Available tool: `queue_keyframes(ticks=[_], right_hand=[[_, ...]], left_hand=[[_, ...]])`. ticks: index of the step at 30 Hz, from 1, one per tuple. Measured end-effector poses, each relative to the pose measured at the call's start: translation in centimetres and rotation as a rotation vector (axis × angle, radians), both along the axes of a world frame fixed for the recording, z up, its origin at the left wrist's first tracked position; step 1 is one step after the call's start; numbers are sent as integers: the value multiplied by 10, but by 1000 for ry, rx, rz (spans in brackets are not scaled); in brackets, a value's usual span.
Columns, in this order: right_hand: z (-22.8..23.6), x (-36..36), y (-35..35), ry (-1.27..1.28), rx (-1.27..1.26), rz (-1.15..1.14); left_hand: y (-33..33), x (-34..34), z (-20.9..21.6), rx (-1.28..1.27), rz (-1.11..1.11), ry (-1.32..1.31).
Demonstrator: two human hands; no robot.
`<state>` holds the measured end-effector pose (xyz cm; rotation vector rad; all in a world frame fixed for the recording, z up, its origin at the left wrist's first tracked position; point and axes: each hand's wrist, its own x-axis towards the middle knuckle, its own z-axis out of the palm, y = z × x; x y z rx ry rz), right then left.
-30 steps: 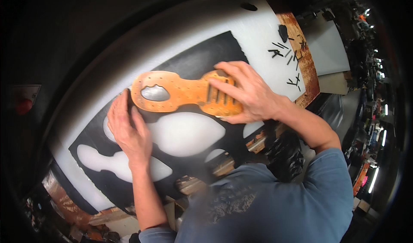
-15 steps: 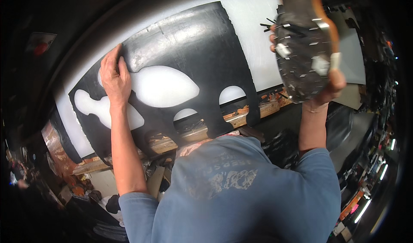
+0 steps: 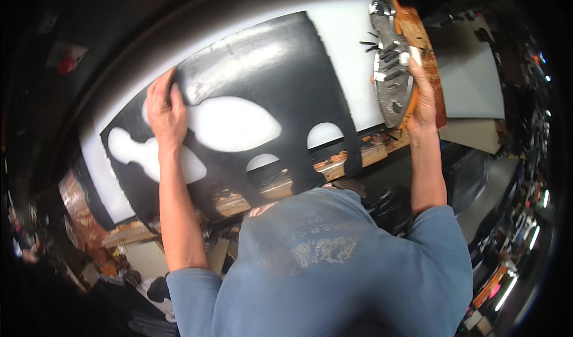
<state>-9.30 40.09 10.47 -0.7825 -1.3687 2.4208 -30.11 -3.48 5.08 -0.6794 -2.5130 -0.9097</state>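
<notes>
A large black rubber-like sheet [image 3: 280, 92] lies on the white board, with rounded, sole-shaped holes cut out of it. At its far left edge my left hand [image 3: 167, 113] grips the narrow strip beside a hole, fingers bent and thumb toward the hole. On the right, my right hand [image 3: 425, 95] is closed round a sole-shaped cutting die [image 3: 391, 77] with grey metal edges, dark crosspieces and an orange side. The die stands tilted on edge, apart from the sheet, at the board's right end. Fingertips behind the die are mostly hidden.
The white board [image 3: 349, 26] shows beyond the sheet, with thin black slivers [image 3: 370, 42] near the die. A rusty orange block [image 3: 422, 32] stands behind my right hand. A worn wooden rail [image 3: 358, 159] littered with scraps runs along the near edge. A dark machine part overhangs the far left.
My right hand has turned the cutting die from face-on to nearly edge-on and carried it slightly left and farther away. The left hand stays on the sheet.
</notes>
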Motion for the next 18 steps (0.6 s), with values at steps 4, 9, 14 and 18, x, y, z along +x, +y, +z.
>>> queue_keyframes(ticks=[4, 9, 14, 18], right_hand=[[5, -3, -6, -383, 747, -10], [-1, -5, -46, -315, 1196, 71], [-21, -11, -83, -166, 1639, 172], [-52, -32, -27, 11, 1623, 231]], left_hand=[[1, 2, 1, 39, 3, -53], [0, 0, -1, 43, 7, -52], [0, -1, -3, 35, -18, -38], [-1, 0, -3, 32, -3, -59]])
